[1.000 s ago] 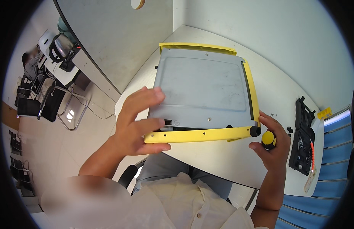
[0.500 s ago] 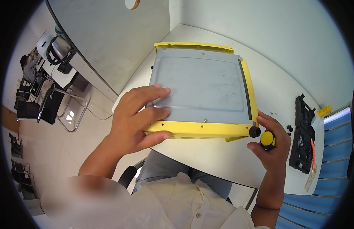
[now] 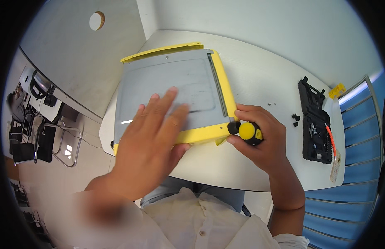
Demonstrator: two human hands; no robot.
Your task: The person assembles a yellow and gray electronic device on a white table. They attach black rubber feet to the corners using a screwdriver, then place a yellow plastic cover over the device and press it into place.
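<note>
A box-shaped yellow appliance casing [image 3: 207, 132] with a flat grey metal panel [image 3: 157, 79] facing up lies on the white table. My left hand [image 3: 149, 145] rests over its near edge, fingers spread across the panel, slightly blurred, the thumb at the yellow front side. At the near right corner, my right hand [image 3: 269, 139] is closed around a yellow and black tool [image 3: 249, 132], seen end-on, so its exact kind is hidden. The right fingertips touch the casing there, beside a round black foot [image 3: 233, 128]. A raised yellow flap [image 3: 159, 52] runs along the far edge.
On the right of the white table [image 3: 259, 170] lies an opened black tool case [image 3: 315, 124] with an orange-red rod [image 3: 330, 140] by it. Small black parts [image 3: 296, 119] and tiny screws [image 3: 270, 104] lie nearer. A grey partition [image 3: 80, 62] stands left, blue slats right.
The casing has turned slightly and shifted left in view. My left hand has slid toward the middle of the near edge, and my right hand with the tool has come against the corner.
</note>
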